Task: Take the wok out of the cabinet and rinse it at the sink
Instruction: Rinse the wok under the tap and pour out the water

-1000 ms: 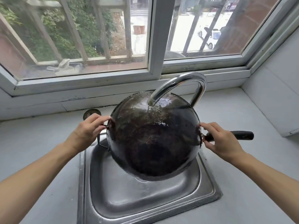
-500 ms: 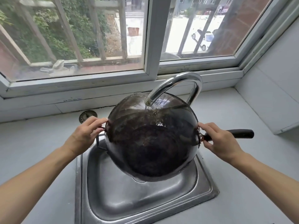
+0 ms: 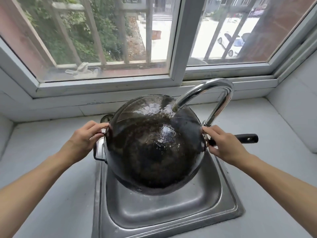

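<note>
A black wok (image 3: 154, 152) is held bottom up and tilted over the steel sink (image 3: 171, 212). Water runs from the curved chrome faucet (image 3: 214, 93) onto its wet, shiny underside near the far rim. My left hand (image 3: 84, 140) grips the wok's rim beside its small loop handle on the left. My right hand (image 3: 224, 145) holds the base of the long black handle (image 3: 247, 138), which points right. The inside of the wok is hidden.
Grey countertop (image 3: 51, 186) surrounds the sink on both sides. A window with outside bars (image 3: 120, 40) runs along the back. A white wall panel (image 3: 298, 117) stands at the right. A round metal piece (image 3: 105, 118) lies on the counter behind the wok's left edge.
The wok has shifted left under the faucet, so the water now lands nearer its right far edge. Both hands keep their hold.
</note>
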### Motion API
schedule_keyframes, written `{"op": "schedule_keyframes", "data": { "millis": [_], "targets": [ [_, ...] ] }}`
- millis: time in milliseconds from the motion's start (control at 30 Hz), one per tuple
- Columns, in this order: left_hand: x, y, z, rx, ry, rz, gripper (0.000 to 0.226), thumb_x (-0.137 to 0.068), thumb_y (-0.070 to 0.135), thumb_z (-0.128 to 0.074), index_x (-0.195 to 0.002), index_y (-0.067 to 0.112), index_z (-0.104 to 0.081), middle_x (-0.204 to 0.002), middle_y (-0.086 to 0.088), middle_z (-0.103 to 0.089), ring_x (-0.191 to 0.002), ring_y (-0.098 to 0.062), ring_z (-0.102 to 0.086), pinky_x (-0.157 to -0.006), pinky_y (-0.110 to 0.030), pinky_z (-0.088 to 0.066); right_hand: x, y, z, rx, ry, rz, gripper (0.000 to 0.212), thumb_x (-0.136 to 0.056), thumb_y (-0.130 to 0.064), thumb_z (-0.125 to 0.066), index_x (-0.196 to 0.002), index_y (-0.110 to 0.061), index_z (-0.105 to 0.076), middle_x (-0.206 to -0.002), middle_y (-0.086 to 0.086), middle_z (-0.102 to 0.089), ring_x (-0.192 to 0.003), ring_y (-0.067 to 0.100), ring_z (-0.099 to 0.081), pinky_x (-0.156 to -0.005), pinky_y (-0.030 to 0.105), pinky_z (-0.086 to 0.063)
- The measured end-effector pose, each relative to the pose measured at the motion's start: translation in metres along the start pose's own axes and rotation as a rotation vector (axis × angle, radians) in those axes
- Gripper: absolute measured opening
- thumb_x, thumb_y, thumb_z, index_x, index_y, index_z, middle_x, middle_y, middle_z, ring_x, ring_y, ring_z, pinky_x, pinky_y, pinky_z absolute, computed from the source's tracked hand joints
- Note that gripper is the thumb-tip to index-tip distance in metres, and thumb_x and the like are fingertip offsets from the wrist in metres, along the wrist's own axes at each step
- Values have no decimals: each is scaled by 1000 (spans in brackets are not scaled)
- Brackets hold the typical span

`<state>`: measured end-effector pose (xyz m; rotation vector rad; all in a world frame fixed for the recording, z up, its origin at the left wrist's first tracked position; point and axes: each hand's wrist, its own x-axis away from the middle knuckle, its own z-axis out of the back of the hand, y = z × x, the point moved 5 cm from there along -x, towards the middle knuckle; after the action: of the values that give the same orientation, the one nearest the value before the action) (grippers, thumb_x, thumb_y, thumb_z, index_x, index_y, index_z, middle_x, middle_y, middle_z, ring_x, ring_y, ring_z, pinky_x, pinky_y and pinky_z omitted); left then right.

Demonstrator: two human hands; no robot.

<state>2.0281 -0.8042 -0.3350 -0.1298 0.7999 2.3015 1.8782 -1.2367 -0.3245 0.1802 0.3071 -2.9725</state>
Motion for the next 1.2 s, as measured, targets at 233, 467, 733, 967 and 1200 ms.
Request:
{"op": "schedule_keyframes", "data": {
  "millis": [233,467,733,967,1200],
  "targets": [
    [-4,0,1,17,-56,46,38,-90,4,-63,-125,18,-63,-92,2,-54,-74,-11,-49,-73,-27,-43,-4,2,-4,14,-81,2,74,-69,-7,-73,-137,-16,-45,-120,4,-54,-66,34,-61,-58,44,-54],
    [-13,8,-1,8,-93,36,37,-91,4,-62,-123,21,-64,-89,-1,-54,-75,-23,-57,-74,-30,-44,1,2,-1,40,-110,-26,72,-70,-6,-70,-138,-13,-46,-124,6,-54,-64,38,-59,-56,39,-49],
    [-21,12,-1,-6,-94,38,37,-91,5,-62,-121,26,-64,-88,-2,-54,-75,-23,-56,-73,-30,-44,0,9,-6,36,-151,-40,74,-69,-7,-65,-139,-18,-41,-129,5,-50,-68,40,-59,-59,45,-51],
    [-33,18,0,-52,-100,10,36,-90,2,-63,-122,18,-66,-91,-6,-56,-76,-27,-57,-73,-25,-41,-1,15,-8,23,-168,-60,76,-71,-9,-65,-141,-18,-38,-134,3,-48,-74,39,-61,-63,46,-52],
    [-41,19,1,-36,-78,10,38,-89,0,-63,-121,19,-67,-87,-6,-54,-73,-11,-46,-74,-6,-35,-4,18,-10,17,-170,-80,77,-72,-10,-65,-143,-18,-37,-128,4,-49,-75,39,-61,-64,45,-52]
  ]
}}
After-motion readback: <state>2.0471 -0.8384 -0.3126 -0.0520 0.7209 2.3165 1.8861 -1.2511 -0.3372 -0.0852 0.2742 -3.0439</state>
